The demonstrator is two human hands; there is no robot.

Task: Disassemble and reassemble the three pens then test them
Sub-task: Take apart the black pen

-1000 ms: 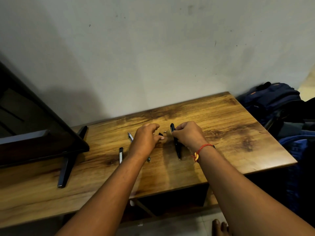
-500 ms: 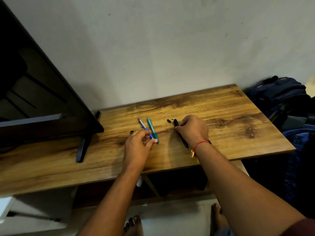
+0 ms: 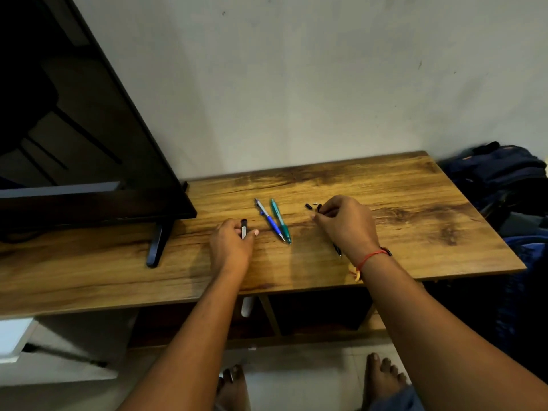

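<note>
On a wood-grain surface (image 3: pixel 415 238) set against a pale wall (image 3: pixel 326 84), a person works with both bare hands among three pens; the left hand (image 3: pixel 232 246) rests low on the wood, its grip narrow, thumb and fingertips pinching a short black pen cap (image 3: pixel 244 228); the right hand (image 3: pixel 347 225) lies knuckles up further right, its grip closed round a black pen (image 3: pixel 337 250), fingers curled over the barrel so that only the tip shows below the heel of the hand and the upper end peeps out by the fingertips; just beyond those fingertips a small black piece (image 3: pixel 308 206) lies loose on the wood; between the two hands a blue pen (image 3: pixel 269 220) and a teal pen (image 3: pixel 280 221) lie side by side, tips toward the person, closest at their near ends, touched by neither hand; a red thread (image 3: pixel 370 256) circles the right wrist; a dark television (image 3: pixel 89 137) fills the left side, its stand foot (image 3: pixel 158 244) planted on the surface left of the left hand; a dark blue backpack (image 3: pixel 498 170) sits off the right end; the person's bare feet (image 3: pixel 382 378) show on the floor below.
</note>
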